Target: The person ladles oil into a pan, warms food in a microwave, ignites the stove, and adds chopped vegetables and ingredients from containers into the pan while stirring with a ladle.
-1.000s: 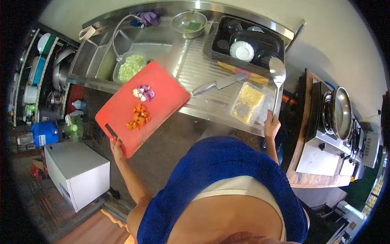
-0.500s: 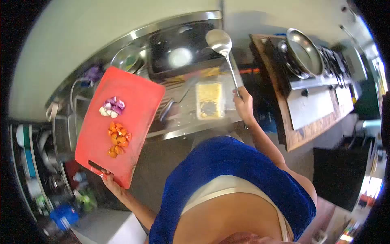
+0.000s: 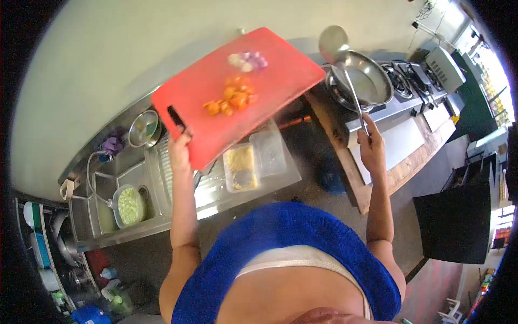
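My left hand (image 3: 181, 148) grips a red cutting board (image 3: 216, 143) by the end with the handle slot. On the board lie a heap of orange chopped pieces, perhaps tomato (image 3: 237, 96), and a smaller pile of purple and white pieces that look like onion or garlic (image 3: 248, 60). In my right hand (image 3: 372, 148) is the handle of a metal ladle (image 3: 352, 89), its bowl raised. That bowl overlaps the left rim of a steel frying pan (image 3: 369, 75) on the stove; whether they touch I cannot tell.
A plastic container of pale yellow food (image 3: 241, 167) sits on the steel counter. In the sink (image 3: 100, 210) is a bowl of light green pieces (image 3: 129, 206). The stove (image 3: 413, 97) stands on a wooden table (image 3: 399, 186). A steel bowl (image 3: 144, 128) is by the wall.
The cutting board has swung up and to the right, towards the stove, with its pieces still on it. The ladle has moved right to beside the pan. My view has turned too.
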Motion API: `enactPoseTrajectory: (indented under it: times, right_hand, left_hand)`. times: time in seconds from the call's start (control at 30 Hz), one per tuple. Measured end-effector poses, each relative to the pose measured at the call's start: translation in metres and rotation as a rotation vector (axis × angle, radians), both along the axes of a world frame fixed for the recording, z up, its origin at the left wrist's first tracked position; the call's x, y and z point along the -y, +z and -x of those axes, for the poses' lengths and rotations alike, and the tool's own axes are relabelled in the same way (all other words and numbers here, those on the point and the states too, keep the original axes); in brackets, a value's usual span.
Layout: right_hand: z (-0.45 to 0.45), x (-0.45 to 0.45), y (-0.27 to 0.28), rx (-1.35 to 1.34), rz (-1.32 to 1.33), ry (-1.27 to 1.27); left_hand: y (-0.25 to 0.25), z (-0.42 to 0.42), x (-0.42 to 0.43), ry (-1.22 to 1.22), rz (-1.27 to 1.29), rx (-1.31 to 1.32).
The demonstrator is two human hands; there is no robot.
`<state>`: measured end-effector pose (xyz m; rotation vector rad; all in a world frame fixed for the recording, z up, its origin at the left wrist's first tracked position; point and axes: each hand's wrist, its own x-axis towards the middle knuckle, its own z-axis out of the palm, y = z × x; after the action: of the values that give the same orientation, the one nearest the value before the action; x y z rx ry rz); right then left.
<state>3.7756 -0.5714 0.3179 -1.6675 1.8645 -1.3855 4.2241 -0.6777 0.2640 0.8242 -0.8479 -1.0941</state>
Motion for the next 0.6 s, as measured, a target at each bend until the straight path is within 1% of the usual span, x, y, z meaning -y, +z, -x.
enactPoseTrajectory:
  times: [0.03,0.07,0.13,0.17,0.2,0.27,0.4,0.47,0.53,0.6]
  right_hand:
    - [0.006,-0.002,0.022,-0.078,-0.031,-0.002]
    - [0.012,0.003,0.033,-0.082,-0.023,-0.019]
    - [0.026,0.007,0.048,-0.256,0.010,0.106]
    - [0.032,0.013,0.049,-0.334,0.228,0.191]
    - [0.037,0.009,0.055,-0.389,0.143,0.194]
    - [0.046,0.011,0.060,-0.417,0.111,0.238]
    - [0.066,0.010,0.061,-0.538,0.001,0.203]
    - [0.075,0.015,0.055,-0.563,0.018,0.188]
    - [0.085,0.018,0.052,-0.579,0.030,0.203]
    - [0.095,0.020,0.051,-0.616,0.017,0.190]
  left_hand:
    - [0.001,0.022,0.019,-0.018,-0.018,0.011]
    - [0.009,0.050,0.035,-0.040,-0.034,0.021]
    - [0.031,0.112,0.043,-0.077,-0.051,-0.109]
    - [0.027,0.132,0.058,-0.120,0.000,-0.139]
    - [0.024,0.150,0.069,-0.127,0.010,-0.141]
    - [0.028,0.190,0.081,-0.102,-0.022,-0.093]
    - [0.024,0.254,0.100,-0.143,0.012,-0.146]
    - [0.029,0.282,0.101,-0.130,0.074,-0.116]
    - [0.035,0.311,0.099,-0.111,0.071,-0.136]
    - [0.042,0.331,0.093,-0.088,0.153,-0.147]
